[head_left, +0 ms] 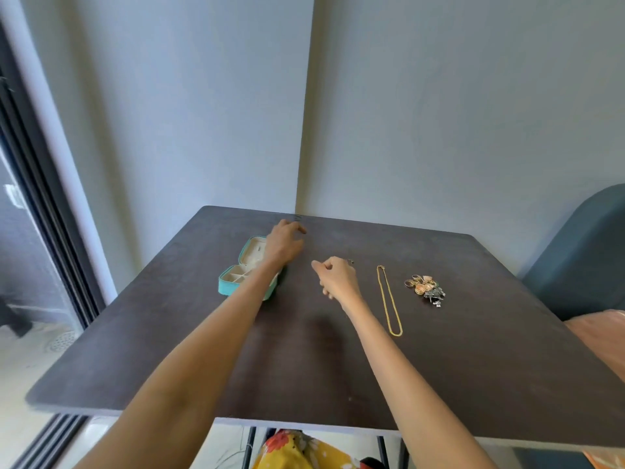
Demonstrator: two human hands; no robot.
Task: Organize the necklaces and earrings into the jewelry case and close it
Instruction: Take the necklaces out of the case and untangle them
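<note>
An open teal jewelry case [226, 286] with cream compartments lies on the left half of the dark table [473, 350]. My left hand [282, 247] hovers over the case's right side with its fingers curled downward; I cannot see anything in them. In the middle of the table my right hand [336, 277] is closed in a loose fist, with a tiny dark speck at its knuckles. To its right, a gold chain necklace [389, 301] is stretched out in a long loop. Further right sits a small pile of earrings [425, 288].
The table stands in a corner, against grey walls at the back. A dark sliding door frame [50, 231] runs along the left. A blue-grey chair back [581, 252] rises at the right. A small dark mark [297, 218] sits by the table's far edge.
</note>
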